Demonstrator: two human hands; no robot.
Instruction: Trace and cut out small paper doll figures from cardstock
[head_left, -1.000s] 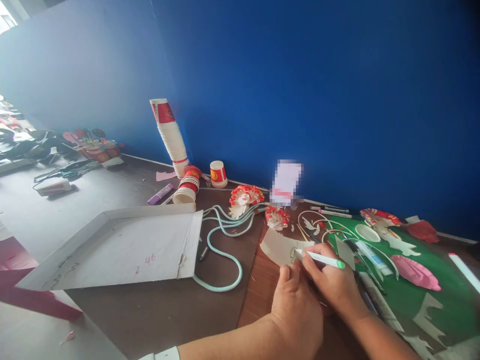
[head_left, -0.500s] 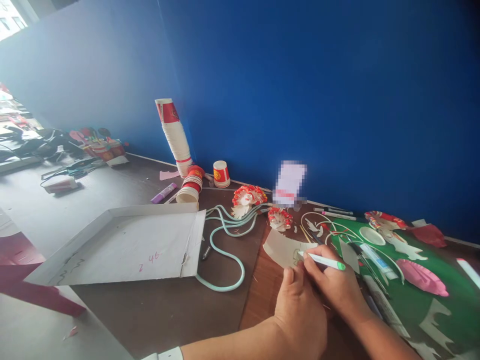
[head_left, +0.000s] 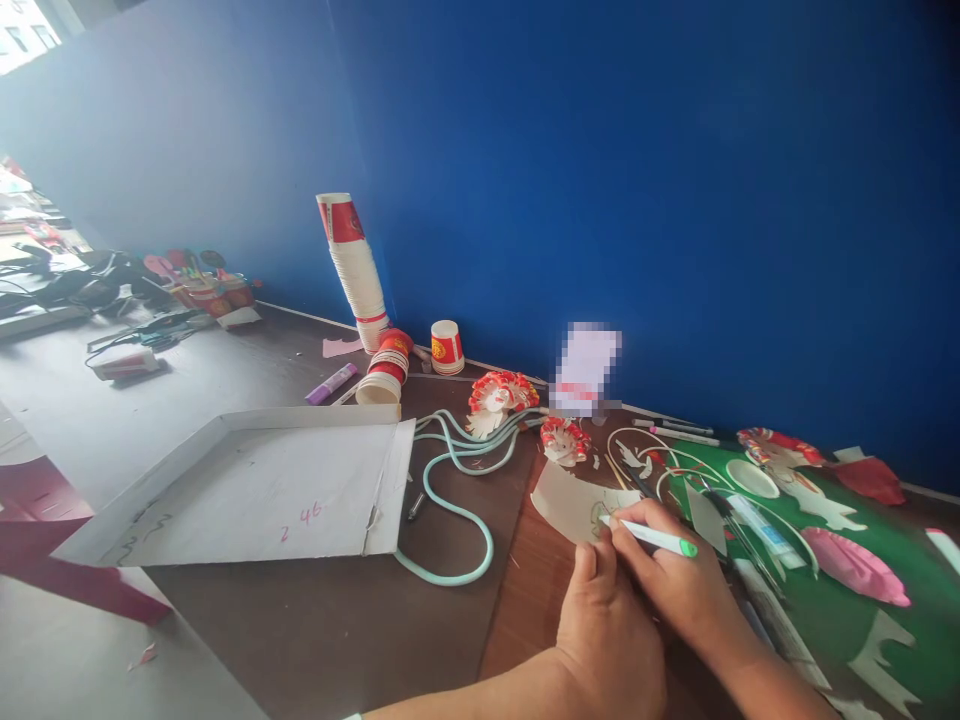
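My right hand is closed round a white marker with a green end. The marker's tip touches a curved piece of off-white paper, at a small green drawing on it. At the paper's lower edge my left hand has its fingers bent together and grips that edge. The fingertips under the paper are hidden. Both hands rest close together over a brown wooden board.
A white box lid lies left of a pale green cable. Behind stand stacked paper cups and a single cup. Rightward, a green mat bears a pink paper piece, a glue tube and scraps.
The whole view has shifted slightly, so most things sit a little further right. My hands keep their hold; the marker tip stays at the green drawing.
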